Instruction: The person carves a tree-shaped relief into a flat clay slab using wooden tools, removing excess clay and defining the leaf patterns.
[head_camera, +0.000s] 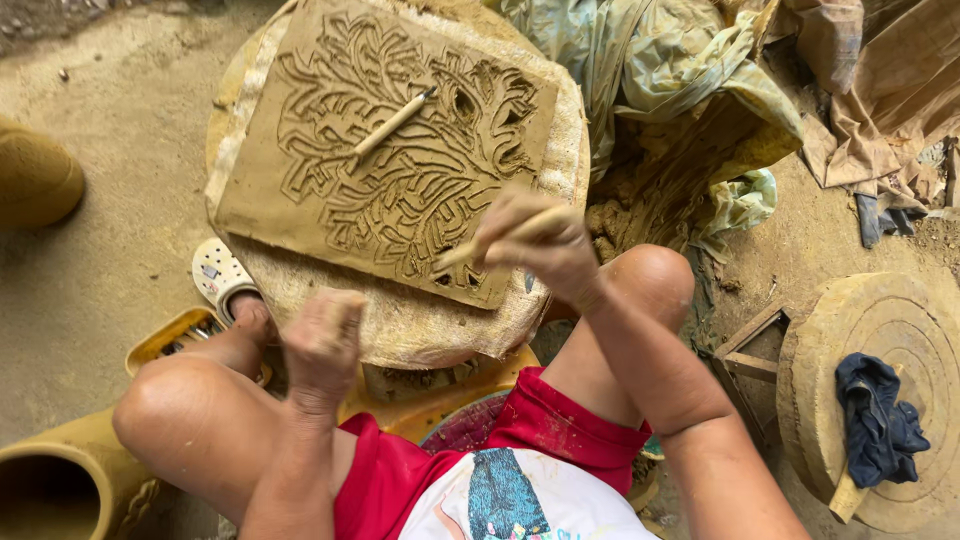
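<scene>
A rectangular clay slab carved with a branching leaf pattern lies on a cloth-covered round stand in front of me. My right hand grips a thin wooden carving tool, its tip at the slab's near right corner. My left hand, coated in clay, hangs in a loose fist near the stand's front edge, and I cannot make out anything in it. A second wooden tool rests on top of the slab.
A yellow tray with tools sits by my left foot in a white clog. Clay pots stand at left and bottom left. Plastic sheeting covers clay behind. A round wheel with a blue rag is at right.
</scene>
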